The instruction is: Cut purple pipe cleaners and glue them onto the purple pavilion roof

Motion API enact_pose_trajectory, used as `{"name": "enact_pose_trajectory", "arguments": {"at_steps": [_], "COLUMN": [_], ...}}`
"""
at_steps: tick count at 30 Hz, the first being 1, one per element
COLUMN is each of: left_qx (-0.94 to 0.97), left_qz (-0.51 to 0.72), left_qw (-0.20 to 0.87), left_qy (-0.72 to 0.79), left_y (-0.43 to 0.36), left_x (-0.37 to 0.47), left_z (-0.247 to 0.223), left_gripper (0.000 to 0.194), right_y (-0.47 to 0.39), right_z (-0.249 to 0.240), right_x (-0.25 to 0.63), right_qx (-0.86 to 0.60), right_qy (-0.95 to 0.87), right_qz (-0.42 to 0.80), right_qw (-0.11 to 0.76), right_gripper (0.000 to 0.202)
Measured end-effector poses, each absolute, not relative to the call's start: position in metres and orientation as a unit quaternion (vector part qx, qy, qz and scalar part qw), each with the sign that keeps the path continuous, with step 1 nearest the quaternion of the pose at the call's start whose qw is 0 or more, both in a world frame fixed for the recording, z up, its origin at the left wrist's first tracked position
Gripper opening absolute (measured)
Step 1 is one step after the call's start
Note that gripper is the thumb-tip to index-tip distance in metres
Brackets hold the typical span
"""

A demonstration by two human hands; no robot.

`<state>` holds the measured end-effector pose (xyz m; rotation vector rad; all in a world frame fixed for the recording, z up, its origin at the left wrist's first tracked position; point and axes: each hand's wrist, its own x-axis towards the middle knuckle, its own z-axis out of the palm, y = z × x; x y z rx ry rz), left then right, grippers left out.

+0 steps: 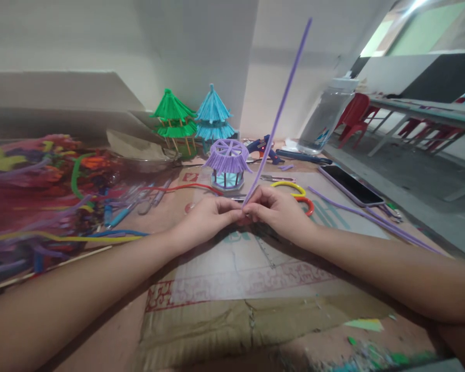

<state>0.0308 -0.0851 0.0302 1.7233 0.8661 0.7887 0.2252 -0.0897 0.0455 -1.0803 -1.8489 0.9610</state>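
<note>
A long purple pipe cleaner (281,108) rises upright, leaning right, from between my fingertips. My left hand (211,216) pinches its lower end, and my right hand (277,209) pinches it at nearly the same spot; the fingertips of both meet. Just behind them stands a small purple pavilion model (228,163), its roof a spoked ring with a fringe. Scissors (305,199) with yellow and orange handles lie beyond my right hand, partly hidden by it. Under my hands is a white sheet (232,274) with a faint print.
Green (173,116) and blue pagoda models (213,113) stand at the wall. A glue gun (267,150), water bottle (321,119) and phone (351,185) lie or stand at right. Loose purple pipe cleaners (375,219) lie nearby. Colourful pipe cleaners (34,181) heap up at left.
</note>
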Motion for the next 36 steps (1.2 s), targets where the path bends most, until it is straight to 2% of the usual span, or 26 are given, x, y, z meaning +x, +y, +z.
{"name": "enact_pose_trajectory", "arguments": {"at_steps": [9, 17, 22, 29, 36], "left_qx": [0.672, 0.670, 0.701, 0.718, 0.689], "left_qz": [0.350, 0.345, 0.350, 0.346, 0.362], "left_qw": [0.546, 0.562, 0.533, 0.493, 0.513], "left_qy": [0.357, 0.343, 0.318, 0.349, 0.363], "left_y": [-0.0862, -0.0860, -0.0861, -0.0881, -0.0869], "left_x": [0.0305, 0.0310, 0.0323, 0.0310, 0.0296], "left_z": [0.0289, 0.0274, 0.0273, 0.0292, 0.0281], "left_gripper": [0.024, 0.023, 0.023, 0.020, 0.024], "right_y": [-0.0846, -0.0842, -0.0832, -0.0854, -0.0869], "right_z": [0.0444, 0.0432, 0.0447, 0.0448, 0.0471], "right_x": [0.2273, 0.2262, 0.2273, 0.2254, 0.2267], "right_qx": [-0.384, -0.389, -0.388, -0.389, -0.383], "right_qy": [-0.684, -0.654, -0.643, -0.644, -0.642], "right_qz": [0.493, 0.496, 0.502, 0.511, 0.535], "right_qw": [0.376, 0.418, 0.428, 0.415, 0.393], "right_gripper": [0.019, 0.020, 0.025, 0.023, 0.022]}}
